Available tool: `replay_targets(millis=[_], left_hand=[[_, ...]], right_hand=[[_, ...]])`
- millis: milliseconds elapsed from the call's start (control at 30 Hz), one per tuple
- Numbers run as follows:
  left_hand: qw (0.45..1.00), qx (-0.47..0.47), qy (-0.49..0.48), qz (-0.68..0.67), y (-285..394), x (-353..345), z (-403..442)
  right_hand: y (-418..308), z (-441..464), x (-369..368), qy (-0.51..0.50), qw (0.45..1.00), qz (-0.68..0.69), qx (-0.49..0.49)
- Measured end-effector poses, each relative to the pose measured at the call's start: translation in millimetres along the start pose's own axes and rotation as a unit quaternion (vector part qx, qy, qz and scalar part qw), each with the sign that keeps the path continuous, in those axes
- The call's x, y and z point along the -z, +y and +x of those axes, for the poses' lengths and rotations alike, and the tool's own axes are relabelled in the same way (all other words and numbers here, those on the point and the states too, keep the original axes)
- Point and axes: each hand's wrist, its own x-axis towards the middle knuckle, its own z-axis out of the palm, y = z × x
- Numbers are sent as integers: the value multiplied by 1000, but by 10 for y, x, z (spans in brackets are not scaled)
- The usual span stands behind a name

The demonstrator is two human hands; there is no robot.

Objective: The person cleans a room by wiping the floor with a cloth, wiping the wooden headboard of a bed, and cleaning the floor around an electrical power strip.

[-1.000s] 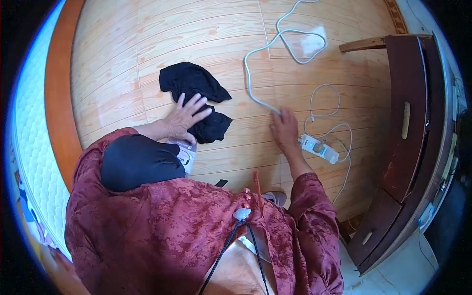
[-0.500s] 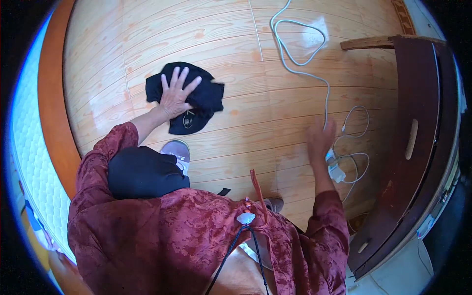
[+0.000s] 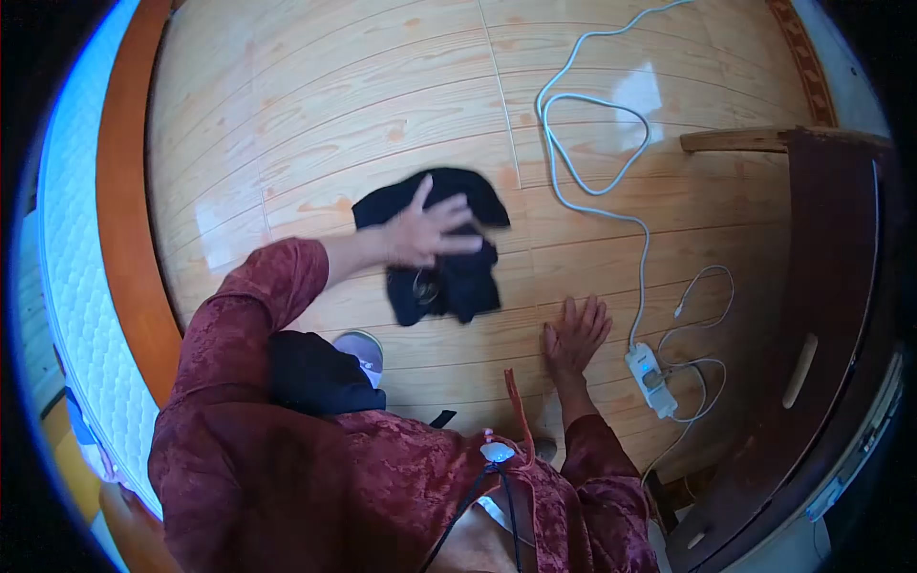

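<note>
A crumpled black cloth (image 3: 472,279), perhaps a garment, lies on the wood-look floor (image 3: 353,115) in front of me. A small pale mark shows on its lower left part. My left hand (image 3: 432,232) is over the cloth with its fingers spread; it is slightly blurred, and I cannot tell how firmly it presses. Flat on the floor, to the right of the cloth, rests my right hand (image 3: 577,336) with fingers stretched out and nothing held. A white power strip (image 3: 650,380) lies just to the right of that hand.
A pale cable (image 3: 646,250) runs from the power strip and loops across the floor, with a thinner white cord (image 3: 732,286) nearby. Dark wooden furniture (image 3: 829,277) stands on the right. At left is an orange-brown bed frame (image 3: 122,191) with a mattress (image 3: 81,286). My shoe (image 3: 363,351) is below the cloth.
The black cloth and my left hand have moved right and nearer to me across the floor. My right hand has come down from beside the power strip to lie flat on the floor further left.
</note>
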Motion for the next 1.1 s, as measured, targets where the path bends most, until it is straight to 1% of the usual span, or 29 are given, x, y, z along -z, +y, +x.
replay_targets(millis=[33, 67, 100, 133, 167, 233, 267, 300, 333, 367, 433, 467, 500, 567, 600, 633, 667, 700, 733, 767, 800, 833, 900, 967, 1000, 1033, 1100], left_hand=[[998, 21, 56, 4, -237, 69, 91], [994, 54, 83, 39, -449, 192, 225], [990, 94, 73, 71, -662, 362, 370], [980, 108, 125, 111, -954, 422, 507], [968, 147, 143, 146, -1234, 521, 660], [932, 267, 209, 125, -1701, 743, 961], [899, 346, 243, 113, -1820, 897, 1104], [850, 462, 253, -1, -2147, 1169, 1314], [831, 421, 352, -84, -2177, 1254, 1290], [831, 393, 382, -92, -2176, 1353, 1243], [853, 305, 414, -92, -2054, 1488, 974], [864, 269, 421, -65, -1879, 1552, 755], [873, 232, 429, -36, -1636, 1568, 483], [895, 180, 405, 48, -1106, 1485, -91], [907, 177, 372, 88, -946, 1303, -394], [914, 142, 337, 177, -836, 1071, -694], [930, 233, 283, 17, -532, 850, -909], [902, 337, 240, -123, -227, 629, -1125], [949, 281, 139, -34, -82, 230, -1461], [976, 201, 49, 61, 65, -169, -1796], [984, 108, -18, 138, 213, -567, -2130], [988, 151, -33, 10, 391, -500, -2150], [991, 137, -7, 7, 307, -391, -2034], [993, 81, 16, 80, -26, -301, -1857], [995, 75, 26, 61, -178, -161, -1688], [992, 59, 41, 106, -399, -147, -1532], [989, 97, 58, 98, -780, 69, -1101]], right_hand=[[6, 6, 4, 4, 1000, -2, 2], [2, 17, 2, 9, 1000, -4, 4], [-1, 29, 2, 9, 1000, -9, 4], [-11, 37, 8, 10, 1000, -16, 3], [-21, 35, 13, 11, 1000, -23, 0], [-19, 24, 4, 6, 1000, -23, -3], [-12, 28, -7, 5, 1000, -24, -5], [-9, 54, -24, 20, 999, -28, -5], [10, 49, -29, 27, 999, -29, 0], [7, 25, -30, 30, 999, -27, 5], [-7, 17, 1, 19, 1000, -14, 2], [-6, 22, 15, 16, 1000, -8, 2], [-1, 11, 9, 13, 1000, -13, 1], [-2, 14, -11, 11, 1000, -24, 0], [-11, 2, -14, 9, 1000, -30, 1], [-11, -13, -13, 10, 999, -37, 3], [-5, 7, -21, 14, 999, -44, 6], [4, 28, -31, 15, 999, -43, 9], [7, 8, -35, 12, 999, -42, 10], [19, -8, -38, 8, 999, -41, 13], [22, -7, -38, 6, 999, -36, 13], [11, -13, -28, 3, 999, -30, 11], [21, 8, -10, -1, 999, -29, 12], [-1, 4, -1, -3, 999, -32, 16], [-9, 15, -10, -1, 999, -28, 17], [-14, 15, -7, 2, 1000, -27, 15], [-9, 34, 4, 5, 1000, -24, 9]])
